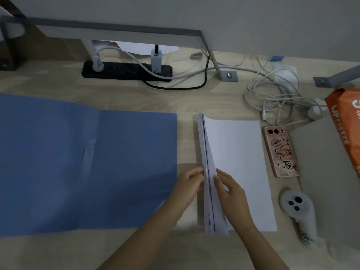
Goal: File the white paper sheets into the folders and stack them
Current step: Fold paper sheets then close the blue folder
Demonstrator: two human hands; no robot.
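Blue folder (87, 168) is lying open and flat across the left half of the bench (194, 98), its right edge just beside the paper stack. White paper stack (239, 168) is sitting right of centre, near the front edge.

Both hands are working the stack's left side. Left hand (188, 187) is pinching the lifted left edge of a sheaf of sheets (209, 172), fingertips closed on the paper. Right hand (230, 189) is pressing on the same sheaf from the other side, thumb and fingers closed on it. The sheaf is tilting up on edge, fanning apart from the flat sheets beneath.

Pink-cased phone (280, 152) is lying face down just beside the stack's right edge. Grey handheld controller (298, 213) is resting nearer the front, right of the stack. Tangle of white cables (276, 94) is sitting toward the back right. Orange packet (344, 121) is leaning in at the right edge. Black power strip (127, 72) is lying along the back, plugs inserted.
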